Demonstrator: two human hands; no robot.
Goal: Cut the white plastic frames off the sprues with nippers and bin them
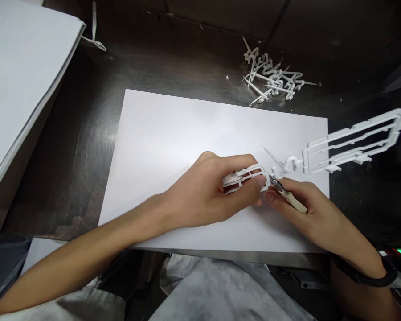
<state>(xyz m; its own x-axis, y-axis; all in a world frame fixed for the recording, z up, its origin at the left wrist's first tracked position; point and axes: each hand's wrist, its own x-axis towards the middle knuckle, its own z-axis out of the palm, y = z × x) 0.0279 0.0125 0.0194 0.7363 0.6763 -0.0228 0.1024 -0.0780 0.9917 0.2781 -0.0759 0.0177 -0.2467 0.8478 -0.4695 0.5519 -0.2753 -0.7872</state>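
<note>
My left hand (217, 191) is closed around one end of a white plastic molded part, an open frame (254, 169) with thin bars. A curled white connecting piece (289, 164) joins it to a second, longer frame (354, 142) that sticks out to the upper right. In my right hand (307, 205) are small nippers (289, 196) with cream-coloured handles. Their metal jaws touch the plastic where the connecting piece meets the left frame. A thin white spike (270, 154) points up from that connecting piece. Part of the left frame is hidden by my fingers.
Under my hands lies a large white sheet (167, 133) on a dark metal table (96, 102). Behind it is a heap of white plastic scraps (274, 78). A white stack or box (26, 67) stands at the left, near a white cord (94, 26).
</note>
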